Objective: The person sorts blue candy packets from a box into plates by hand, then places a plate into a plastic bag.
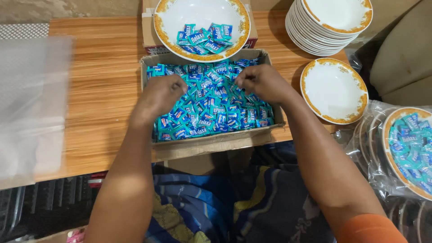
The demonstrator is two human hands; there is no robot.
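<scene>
An open cardboard box (216, 140) on a wooden table holds many small blue and teal wrapped candies (215, 110). My left hand (158, 98) rests in the left part of the box, fingers curled down into the candies. Over the upper right part, my right hand (263, 82) has its fingers pinched among the candies. Whether either hand grips any candies is hidden by the fingers. Just beyond the box stands a white bowl with a yellow patterned rim (167, 33), with a small heap of the same candies (204, 38) in it.
A stack of matching bowls (315, 38) sits at the back right, one single bowl (334, 90) beside the box. At far right a candy-filled bowl in clear plastic wrap (407, 150). Clear plastic sheets (31, 103) lie at left. Patterned cloth (216, 207) covers my lap.
</scene>
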